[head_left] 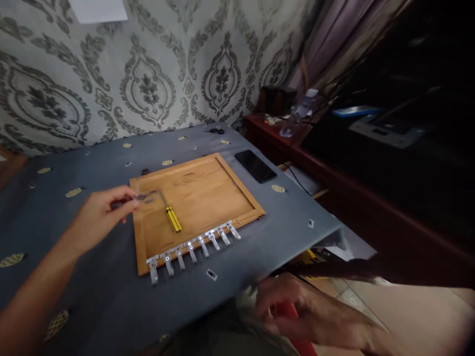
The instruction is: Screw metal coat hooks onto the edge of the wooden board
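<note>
While the left hand (106, 211), centre left, pinches a small dark item (143, 197) too blurred to identify, a framed wooden panel (208, 198) lies mid-frame on a grey patterned tablecloth (256, 252), bearing one yellow-handled screwdriver (173, 219). Along its lower border, eight metal hinge-like clips (192, 252) are already set in a row that looks near complete, though whether each is fastened, or remains to be, cannot be told. Lower right: right hand (306, 304), blurred, overlapping a red object (304, 347), grip indiscernible.

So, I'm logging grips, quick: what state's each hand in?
Left hand: closed, pinching a small dark item.
Right hand: curled, too blurred to tell.
</note>
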`<state>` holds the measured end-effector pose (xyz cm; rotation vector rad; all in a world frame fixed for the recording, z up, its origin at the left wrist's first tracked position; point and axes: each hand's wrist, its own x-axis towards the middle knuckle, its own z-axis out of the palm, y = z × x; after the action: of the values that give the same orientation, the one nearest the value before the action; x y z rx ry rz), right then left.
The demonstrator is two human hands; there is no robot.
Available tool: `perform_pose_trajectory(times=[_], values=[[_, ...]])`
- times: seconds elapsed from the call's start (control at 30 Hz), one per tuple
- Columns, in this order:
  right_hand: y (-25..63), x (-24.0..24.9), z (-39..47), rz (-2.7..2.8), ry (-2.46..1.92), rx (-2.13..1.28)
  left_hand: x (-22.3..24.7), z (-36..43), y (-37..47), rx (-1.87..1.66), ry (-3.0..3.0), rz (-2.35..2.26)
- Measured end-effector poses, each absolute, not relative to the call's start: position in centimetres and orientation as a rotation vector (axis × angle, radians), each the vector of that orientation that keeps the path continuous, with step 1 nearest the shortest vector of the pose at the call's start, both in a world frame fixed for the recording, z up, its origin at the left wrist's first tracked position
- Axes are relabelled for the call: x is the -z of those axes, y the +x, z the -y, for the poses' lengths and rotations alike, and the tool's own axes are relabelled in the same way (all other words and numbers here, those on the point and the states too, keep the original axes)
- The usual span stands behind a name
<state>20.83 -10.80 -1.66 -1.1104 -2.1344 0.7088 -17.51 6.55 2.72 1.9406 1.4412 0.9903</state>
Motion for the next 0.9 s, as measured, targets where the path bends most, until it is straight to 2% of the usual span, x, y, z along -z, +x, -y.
perform_pose_trajectory(times=[0.17,0.4,0.67,0.9], values=[[16.3,1.8,5.4,2.104,-0.973,-0.787,-2.6,0.6,-12.2,-0.831,1.962,-1.487],[13.7,2.5,4.3,1.916,-0.76,-0.965,-2.9,5.3,-8.9,-0.791,1.854,-1.532],[9.9,4.3,3.3,2.025,-0.745,-0.878,-2.6,5.4,-8.9,-0.816,1.7,-1.652],[10.1,4.6,2.6,2.099,-0.79,-0.775,-2.7,3.5,-8.6,-0.814,1.635,-1.603]])
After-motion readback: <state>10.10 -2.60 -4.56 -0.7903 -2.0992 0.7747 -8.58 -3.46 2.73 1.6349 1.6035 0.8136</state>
